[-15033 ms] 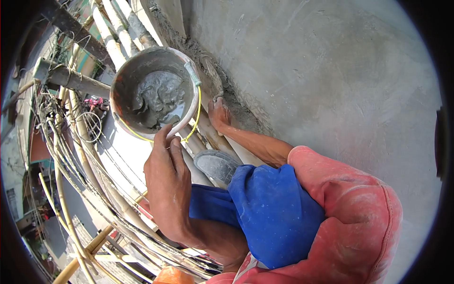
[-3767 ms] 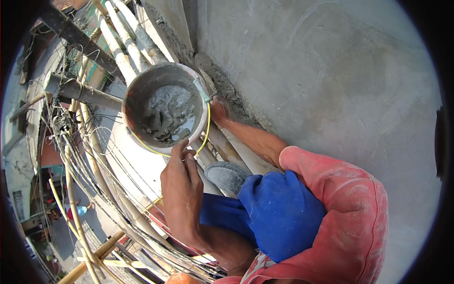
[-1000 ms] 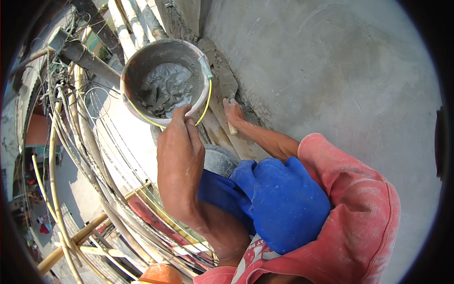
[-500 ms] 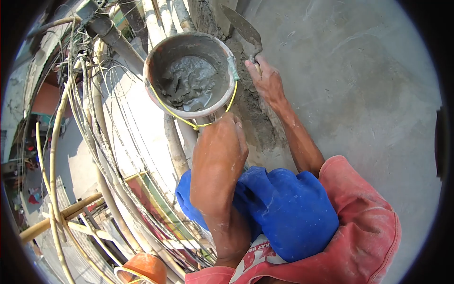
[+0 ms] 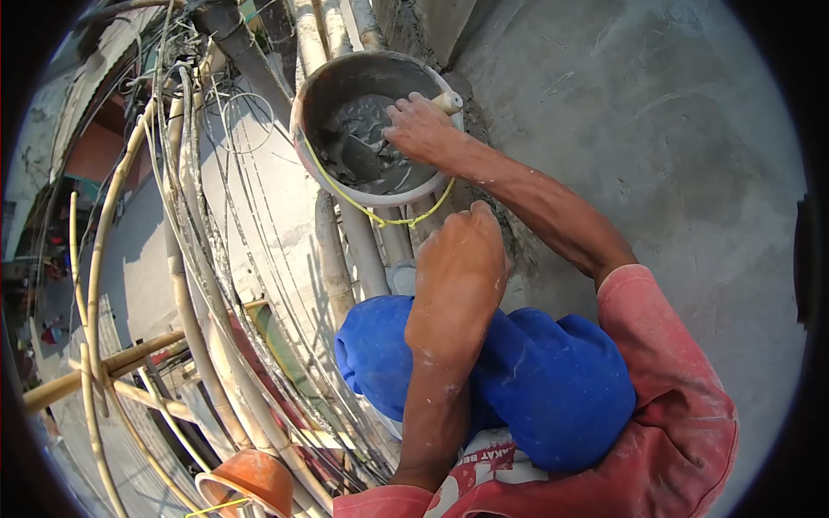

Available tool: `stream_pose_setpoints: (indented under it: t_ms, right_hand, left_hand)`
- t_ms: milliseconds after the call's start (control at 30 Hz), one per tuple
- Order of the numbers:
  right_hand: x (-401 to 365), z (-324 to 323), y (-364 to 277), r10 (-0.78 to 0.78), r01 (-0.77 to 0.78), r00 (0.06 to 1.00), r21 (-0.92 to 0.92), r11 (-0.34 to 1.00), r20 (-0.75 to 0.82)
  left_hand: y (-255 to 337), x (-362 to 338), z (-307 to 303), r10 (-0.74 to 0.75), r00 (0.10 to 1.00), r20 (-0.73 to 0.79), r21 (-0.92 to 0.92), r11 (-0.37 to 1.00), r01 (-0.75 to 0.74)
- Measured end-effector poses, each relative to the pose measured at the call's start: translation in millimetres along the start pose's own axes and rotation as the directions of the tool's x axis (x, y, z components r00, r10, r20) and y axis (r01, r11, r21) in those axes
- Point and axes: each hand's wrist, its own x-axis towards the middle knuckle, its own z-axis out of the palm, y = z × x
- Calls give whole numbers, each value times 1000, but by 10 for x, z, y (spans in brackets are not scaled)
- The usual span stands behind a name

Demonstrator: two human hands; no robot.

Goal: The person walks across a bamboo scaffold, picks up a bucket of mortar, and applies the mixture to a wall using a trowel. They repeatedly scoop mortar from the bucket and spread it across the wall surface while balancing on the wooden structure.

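Note:
Wet grey mortar (image 5: 401, 177) fills the lower part of a round bucket (image 5: 371, 200) with a yellow cord handle. My right hand (image 5: 423, 129) is over the bucket, closed round the pale handle of a trowel (image 5: 361, 159), whose blade lies in the mortar. Just below the bucket's near rim, my left hand (image 5: 464, 250) is closed, seen from its back. What its fingers hold, if anything, is hidden from view.
Bamboo poles (image 5: 352, 250) run beneath and beside the bucket. Cables (image 5: 207, 285) and more bamboo hang at the left. An orange bucket (image 5: 259, 483) is at the bottom left. A smooth grey cement surface (image 5: 656, 173) spans the right.
My right hand has moved left from beside the bucket to over it, bringing the trowel blade down into the mortar. In the view, the bucket and my left hand sit farther right.

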Motion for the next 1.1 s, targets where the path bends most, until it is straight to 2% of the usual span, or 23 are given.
stream_pose_setpoints:
  t_ms: [33,100,167,200,300,333,367,400,467,500,567,633,667,733,767,800,833,867,900,967,1000,1033,1100]
  right_hand:
    - [1,48,-108,-29,28,999,-25,999,-25]
    - [44,99,-215,-77,75,996,-41,996,-53]
    - [30,80,-214,-44,44,997,-9,999,-70]
    - [1,56,-192,-14,15,993,0,1000,116]
    - [-177,20,-62,93,-96,995,138,986,32]
    - [-206,-65,-10,125,-137,989,189,972,73]
    - [-244,-142,-2,170,-193,978,228,954,118]
    - [-244,-162,-8,145,-167,983,241,956,109]
    - [-307,-220,24,283,-353,925,297,887,254]
    - [-353,-228,36,300,-367,920,282,887,253]
    - [-454,-213,31,357,-441,894,389,809,271]
    - [-522,-235,36,399,-495,865,391,776,303]
    - [-543,-235,17,420,-507,862,452,734,284]
    - [-588,-255,6,471,-546,835,539,641,284]
    - [-602,-256,-19,493,-563,823,532,633,284]
    - [-618,-232,-44,547,-563,802,608,560,238]
    - [-636,-213,-75,601,-551,775,678,487,198]
    - [-658,-199,-104,649,-533,743,729,429,162]
    - [-678,-190,-102,666,-554,727,716,424,168]
    - [-832,-206,-140,732,-511,667,802,311,141]
    - [-903,-278,-188,762,-456,641,843,284,89]
    - [-1019,-314,-244,771,-477,629,833,280,101]
    - [-1180,-347,-388,869,-482,483,861,163,106]
  left_hand:
    - [-11,-9,-7,-10,1000,-1,-3,1000,10]
    - [-34,-20,-44,61,998,9,15,998,-61]
    - [-51,-36,-52,32,999,-17,48,998,-31]
    - [-52,-43,-58,16,999,-42,83,996,-13]
    - [-80,-81,-5,43,984,-170,34,999,-38]
    - [-104,-67,57,77,966,-247,-1,997,-79]
    - [-99,-52,90,36,964,-264,6,999,-35]
    - [-74,-12,115,30,973,-228,3,1000,-30]
    - [-80,-17,104,46,982,-186,-3,999,-47]
    - [-87,-51,78,60,980,-190,-8,998,-63]
    - [-91,-93,-3,116,976,-184,-16,993,-121]
    - [-88,-123,-118,19,987,-157,-41,999,-26]
    - [-87,-134,-151,48,987,-150,-39,998,-55]
    - [-87,-170,-196,5,995,-96,46,999,-1]
    - [-110,-173,-200,26,996,-83,49,999,-22]
    - [-142,-169,-189,-2,996,-94,-2,1000,1]
    - [-168,-172,-202,-32,994,-102,-56,998,26]
    - [-200,-203,-238,-63,992,-107,-33,998,60]
    - [-243,-233,-296,-93,990,-110,-13,996,92]
    - [-269,-261,-442,-201,974,-104,43,978,206]
    - [-319,-250,-481,-250,963,-103,59,965,257]
    - [-359,-234,-504,-300,948,-106,81,948,309]
    - [-402,-248,-495,-329,936,-126,84,937,340]
